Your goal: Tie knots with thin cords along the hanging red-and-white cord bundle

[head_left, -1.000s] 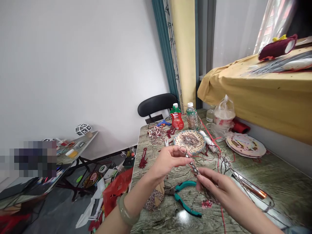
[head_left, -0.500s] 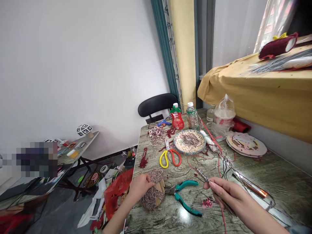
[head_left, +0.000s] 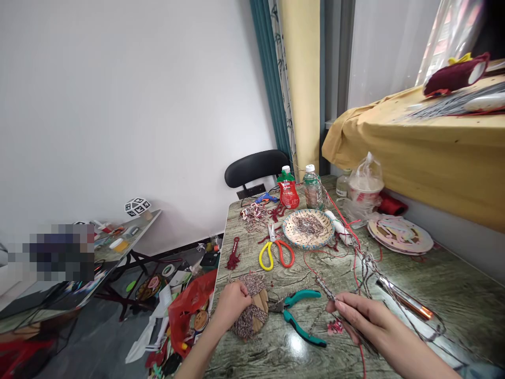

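My left hand [head_left: 233, 301] is closed over the left part of a card wound with mottled yarn [head_left: 256, 316]; what its fingertips pinch is too small to make out. My right hand [head_left: 361, 316] pinches a thin braided cord [head_left: 324, 287] that points up and to the left, with strands hanging beneath the palm. Between the hands lie teal-handled pliers [head_left: 303, 297], their jaws toward the card. Scissors with yellow and orange handles [head_left: 275, 250] rest beyond them. A dark red tassel [head_left: 233, 253] lies to the left of the scissors.
A woven plate [head_left: 307, 245] holds yarn scraps. Behind it stand a red pouch [head_left: 289, 193] and a bottle [head_left: 313, 189]. Stacked round pieces [head_left: 400, 236] and a bagged cup [head_left: 365, 184] sit at the right. Loose cords cross the table's right side.
My left hand has moved slightly up on the yarn card. My right hand has shifted slightly left with the cord still pinched. The camera view has shifted a little.
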